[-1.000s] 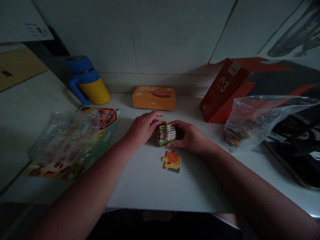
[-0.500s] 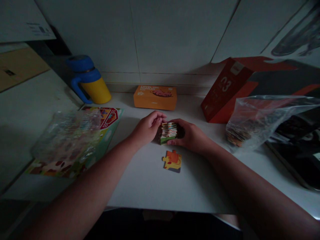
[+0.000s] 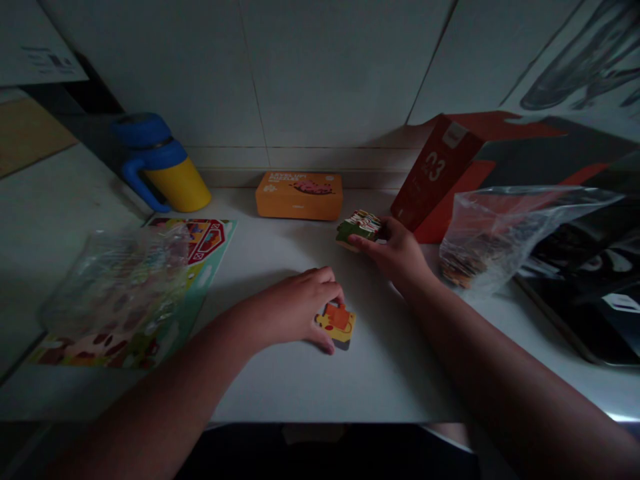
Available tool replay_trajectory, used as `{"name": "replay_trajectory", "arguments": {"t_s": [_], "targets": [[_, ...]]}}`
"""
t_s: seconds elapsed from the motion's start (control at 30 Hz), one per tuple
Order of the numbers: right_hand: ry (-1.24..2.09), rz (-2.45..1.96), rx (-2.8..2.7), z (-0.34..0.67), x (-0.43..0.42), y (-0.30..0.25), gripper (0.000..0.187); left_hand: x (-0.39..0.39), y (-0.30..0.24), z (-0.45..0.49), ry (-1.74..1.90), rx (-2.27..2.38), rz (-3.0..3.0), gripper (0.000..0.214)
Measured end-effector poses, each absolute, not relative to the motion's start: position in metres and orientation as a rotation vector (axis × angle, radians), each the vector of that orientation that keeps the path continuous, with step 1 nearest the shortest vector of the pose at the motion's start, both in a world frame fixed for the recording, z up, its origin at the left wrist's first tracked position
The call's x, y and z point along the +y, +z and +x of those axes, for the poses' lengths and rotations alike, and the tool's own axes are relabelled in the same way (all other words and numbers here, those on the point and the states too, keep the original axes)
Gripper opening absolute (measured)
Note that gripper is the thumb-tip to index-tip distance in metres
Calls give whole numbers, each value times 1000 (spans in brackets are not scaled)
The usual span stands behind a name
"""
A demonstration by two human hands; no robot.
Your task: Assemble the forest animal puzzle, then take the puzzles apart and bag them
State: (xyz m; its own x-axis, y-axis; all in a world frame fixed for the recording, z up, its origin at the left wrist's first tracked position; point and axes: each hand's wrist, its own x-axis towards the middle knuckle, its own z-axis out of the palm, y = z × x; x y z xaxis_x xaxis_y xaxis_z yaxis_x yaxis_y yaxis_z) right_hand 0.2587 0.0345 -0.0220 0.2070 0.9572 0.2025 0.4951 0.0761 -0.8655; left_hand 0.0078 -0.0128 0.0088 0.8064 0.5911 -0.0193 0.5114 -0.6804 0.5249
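My right hand [image 3: 400, 250] grips a stack of puzzle pieces [image 3: 361, 228], thumb along its near side, a little above or on the counter near the orange box; I cannot tell whether the stack touches the surface. A single puzzle piece [image 3: 340, 325], yellow and orange with a grey edge, lies flat on the white counter in front of me. Around its left side curl the fingers of my left hand [image 3: 310, 307], thumb at the lower edge and forefinger at the top.
An orange puzzle box [image 3: 300, 197] stands against the wall. To the right are a red open box [image 3: 425, 173] and a clear bag of pieces [image 3: 475, 253]. On the left, clear plastic wrapping [image 3: 125, 280] covers part of a printed sheet [image 3: 205, 293], with a blue-yellow jug [image 3: 175, 173] behind.
My right hand has carried the stack away to the right and farther back. My left hand has left the stack and come down toward me, onto the single puzzle piece.
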Motion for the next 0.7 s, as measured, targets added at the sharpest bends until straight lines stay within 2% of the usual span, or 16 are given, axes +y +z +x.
{"name": "replay_trajectory", "arguments": {"t_s": [0.07, 0.23, 0.5, 0.57, 0.7], "targets": [[633, -1559, -1450, 254, 31, -18, 74, -11, 9, 5, 179, 831, 2429, 59], [767, -1462, -1455, 248, 26, -14, 75, -5, 16, -1, 145, 853, 2298, 54], [962, -1181, -1361, 243, 25, -12, 69, 10, 14, -11, 296, 914, 2190, 25], [990, -1127, -1360, 244, 23, -9, 68, 19, 7, -14, 375, 985, 2197, 26], [1151, -990, -1579, 245, 18, -6, 72, 38, -5, -19, 669, 1301, 2135, 43]]}}
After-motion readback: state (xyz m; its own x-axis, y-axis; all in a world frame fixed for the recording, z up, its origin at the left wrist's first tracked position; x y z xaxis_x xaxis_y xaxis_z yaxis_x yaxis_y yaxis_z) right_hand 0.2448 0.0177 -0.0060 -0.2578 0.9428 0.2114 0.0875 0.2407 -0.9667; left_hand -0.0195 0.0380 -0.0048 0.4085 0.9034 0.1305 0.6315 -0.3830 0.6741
